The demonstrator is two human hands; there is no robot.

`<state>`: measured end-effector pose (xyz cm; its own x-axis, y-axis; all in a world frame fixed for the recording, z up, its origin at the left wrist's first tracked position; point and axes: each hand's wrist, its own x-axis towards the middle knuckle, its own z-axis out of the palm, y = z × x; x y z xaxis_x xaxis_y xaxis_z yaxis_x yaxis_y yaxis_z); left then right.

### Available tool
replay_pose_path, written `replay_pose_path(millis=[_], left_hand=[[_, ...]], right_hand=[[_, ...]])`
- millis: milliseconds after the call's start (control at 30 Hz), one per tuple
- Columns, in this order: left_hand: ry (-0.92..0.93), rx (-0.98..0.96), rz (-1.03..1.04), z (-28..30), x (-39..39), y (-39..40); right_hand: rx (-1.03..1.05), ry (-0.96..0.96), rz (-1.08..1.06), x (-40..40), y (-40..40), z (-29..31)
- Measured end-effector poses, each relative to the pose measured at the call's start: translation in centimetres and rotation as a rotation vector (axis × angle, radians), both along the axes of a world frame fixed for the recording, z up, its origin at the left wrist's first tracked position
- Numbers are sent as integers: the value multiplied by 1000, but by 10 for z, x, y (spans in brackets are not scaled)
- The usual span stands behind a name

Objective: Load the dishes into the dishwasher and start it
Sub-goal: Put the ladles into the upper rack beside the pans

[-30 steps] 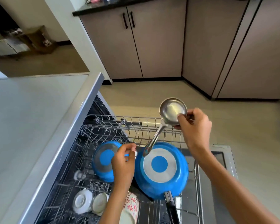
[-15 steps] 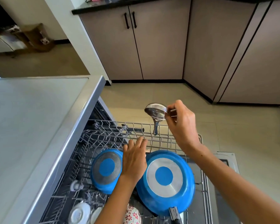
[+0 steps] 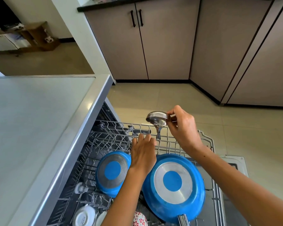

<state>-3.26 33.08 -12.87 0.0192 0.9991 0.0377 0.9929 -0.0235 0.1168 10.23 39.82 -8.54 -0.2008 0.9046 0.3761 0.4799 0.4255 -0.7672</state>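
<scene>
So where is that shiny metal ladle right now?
The ladle is held by the right hand above the far edge of the dishwasher rack, beyond the two blue pans.

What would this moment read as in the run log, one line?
right hand: pinches steel ladle by bowl, handle down | left hand: open, over lower rack | two blue pans racked

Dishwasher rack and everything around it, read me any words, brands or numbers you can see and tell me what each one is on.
"SISTE" or close to it: printed on the underside of the white bowl in the rack's near left corner; the last letters are unsure.
Cardboard boxes in the far room carry printed marks, too small to read.
No other text shows: none readable on the blue pans, the ladle, the cabinets or the counter.
</scene>
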Motion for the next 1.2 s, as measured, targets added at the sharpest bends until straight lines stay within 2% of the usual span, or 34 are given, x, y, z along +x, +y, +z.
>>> replay_pose_path(millis=[300, 567, 833, 1000, 1100, 1200], left_hand=[[-5, 91, 0, -12, 7, -19], [-78, 41, 18, -12, 2, -29], [-51, -21, 41, -20, 0, -35], [-47, 5, 27, -23, -1, -38], [-42, 16, 20, -26, -1, -40], [-44, 34, 23, -25, 0, -38]], right_hand=[[-106, -113, 43, -7, 10, -17], [-253, -127, 50, -7, 12, -36], [-327, -145, 97, -21, 16, -59], [-271, -230, 153, -26, 11, -66], [-122, -443, 107, -27, 7, -64], [-32, -555, 131, -29, 7, -57]])
